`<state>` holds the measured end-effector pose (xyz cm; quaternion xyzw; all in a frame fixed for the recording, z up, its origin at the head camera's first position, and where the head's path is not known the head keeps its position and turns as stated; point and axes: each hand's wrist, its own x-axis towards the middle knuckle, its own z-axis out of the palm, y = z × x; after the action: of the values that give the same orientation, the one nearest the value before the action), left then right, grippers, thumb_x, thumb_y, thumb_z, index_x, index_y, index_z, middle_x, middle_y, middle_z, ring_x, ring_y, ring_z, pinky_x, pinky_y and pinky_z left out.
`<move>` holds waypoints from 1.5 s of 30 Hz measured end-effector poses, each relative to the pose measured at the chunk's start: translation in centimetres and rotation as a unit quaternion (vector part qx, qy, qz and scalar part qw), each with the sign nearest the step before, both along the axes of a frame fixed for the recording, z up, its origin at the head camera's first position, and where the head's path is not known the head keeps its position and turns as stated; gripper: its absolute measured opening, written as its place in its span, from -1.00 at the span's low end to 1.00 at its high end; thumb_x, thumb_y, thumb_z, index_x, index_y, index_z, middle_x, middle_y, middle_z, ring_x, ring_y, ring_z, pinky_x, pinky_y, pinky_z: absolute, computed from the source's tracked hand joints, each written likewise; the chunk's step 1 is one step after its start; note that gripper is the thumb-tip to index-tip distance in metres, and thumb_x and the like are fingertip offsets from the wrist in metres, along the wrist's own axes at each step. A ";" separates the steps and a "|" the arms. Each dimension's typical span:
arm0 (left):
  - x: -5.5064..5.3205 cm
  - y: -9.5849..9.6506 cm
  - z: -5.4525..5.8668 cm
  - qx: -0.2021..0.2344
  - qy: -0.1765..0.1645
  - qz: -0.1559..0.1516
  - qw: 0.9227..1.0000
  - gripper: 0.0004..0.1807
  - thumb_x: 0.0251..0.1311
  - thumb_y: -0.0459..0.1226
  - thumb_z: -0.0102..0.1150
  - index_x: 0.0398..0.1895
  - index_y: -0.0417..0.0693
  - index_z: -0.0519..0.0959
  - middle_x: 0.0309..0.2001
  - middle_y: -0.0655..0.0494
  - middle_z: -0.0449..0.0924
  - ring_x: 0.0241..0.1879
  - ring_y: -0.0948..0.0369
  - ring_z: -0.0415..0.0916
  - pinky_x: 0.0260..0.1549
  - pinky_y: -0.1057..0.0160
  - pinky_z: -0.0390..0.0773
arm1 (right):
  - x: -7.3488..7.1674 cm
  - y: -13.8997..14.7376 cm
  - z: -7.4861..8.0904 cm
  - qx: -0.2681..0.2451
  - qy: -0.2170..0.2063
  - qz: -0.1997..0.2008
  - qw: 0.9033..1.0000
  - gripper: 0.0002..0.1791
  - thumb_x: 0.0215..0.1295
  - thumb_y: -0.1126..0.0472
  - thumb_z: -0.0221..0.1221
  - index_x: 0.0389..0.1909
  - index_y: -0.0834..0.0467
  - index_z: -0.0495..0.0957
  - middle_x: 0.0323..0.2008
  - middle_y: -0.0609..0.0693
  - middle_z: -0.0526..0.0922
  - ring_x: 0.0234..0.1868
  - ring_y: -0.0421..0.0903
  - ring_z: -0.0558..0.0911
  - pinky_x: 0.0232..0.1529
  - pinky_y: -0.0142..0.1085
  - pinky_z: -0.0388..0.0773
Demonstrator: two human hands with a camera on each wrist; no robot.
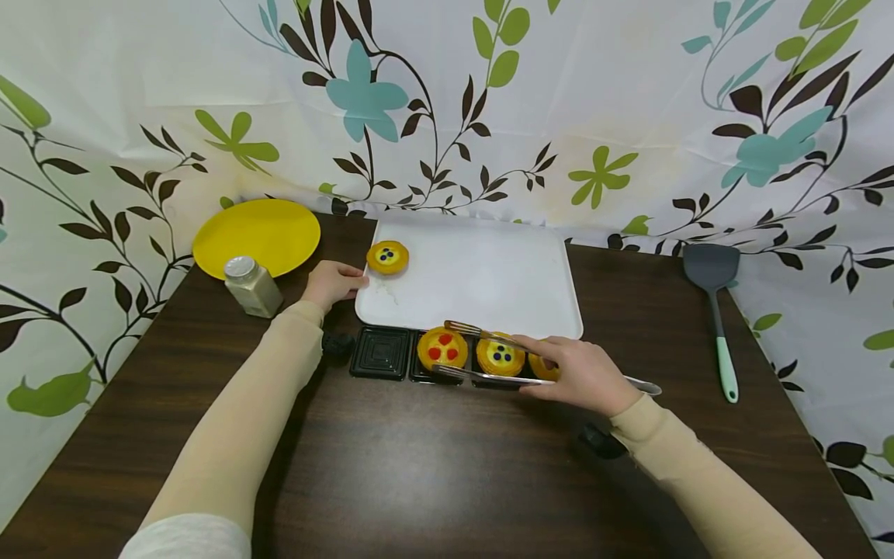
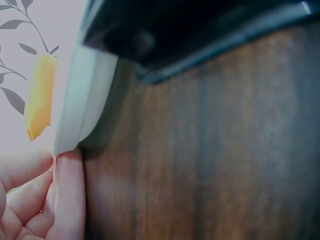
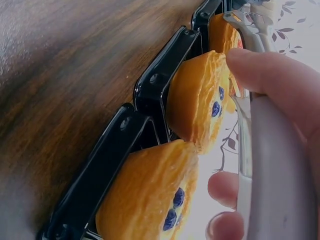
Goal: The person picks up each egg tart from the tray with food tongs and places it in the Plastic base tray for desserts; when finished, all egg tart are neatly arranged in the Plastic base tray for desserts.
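My left hand (image 1: 331,283) pinches the left rim of a white tray (image 1: 482,272), thumb above and finger below in the left wrist view. On that tray's left end sits a yellow tart (image 1: 387,257) with blueberries. Metal tongs (image 1: 492,337) are in my right hand (image 1: 583,373), their arms spread over a black plastic tray (image 1: 380,353). The tong tips lie on either side of a tart with red pieces (image 1: 443,353). To its right sit a blueberry tart (image 1: 500,357) and another tart (image 1: 545,368), partly hidden by the right hand. The leftmost compartment is bare.
A yellow plate (image 1: 272,233) lies at the back left with a shaker jar (image 1: 253,287) in front of it. On the right of the dark wooden table (image 1: 419,466) lies a spatula (image 1: 719,318). A leaf-patterned cloth (image 1: 447,101) hangs behind.
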<state>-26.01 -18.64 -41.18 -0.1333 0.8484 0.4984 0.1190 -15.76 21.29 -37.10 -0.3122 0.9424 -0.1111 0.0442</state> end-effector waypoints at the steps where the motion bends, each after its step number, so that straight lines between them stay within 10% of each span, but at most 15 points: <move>1: 0.0 0.0 0.0 0.000 0.000 0.000 1.000 -0.60 0.28 -0.28 0.14 0.11 -0.35 0.50 0.09 -0.26 0.49 0.01 -0.05 0.55 0.02 0.15 0.56 | 0.0 0.0 0.0 0.000 -0.001 -0.001 1.000 -0.17 -0.04 -0.18 0.39 0.30 -0.07 0.39 -0.21 -0.01 0.66 -0.48 -0.23 0.42 -0.45 -0.36 0.51; 45: 0.4 0.3 0.6 0.003 -0.007 0.002 1.000 -0.59 0.30 -0.27 0.12 0.14 -0.35 0.47 0.10 -0.27 0.47 0.03 -0.06 0.54 0.05 0.13 0.55 | -0.6 0.0 0.3 -0.020 0.017 -0.008 1.000 -0.08 -0.08 -0.28 0.37 0.35 -0.11 0.31 -0.32 -0.06 0.62 -0.52 -0.23 0.39 -0.54 -0.39 0.37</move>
<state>-25.64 -18.39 -40.59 -0.1378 0.8458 0.5001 0.1247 -16.34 21.26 -36.76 -0.3071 0.9432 -0.1253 0.0208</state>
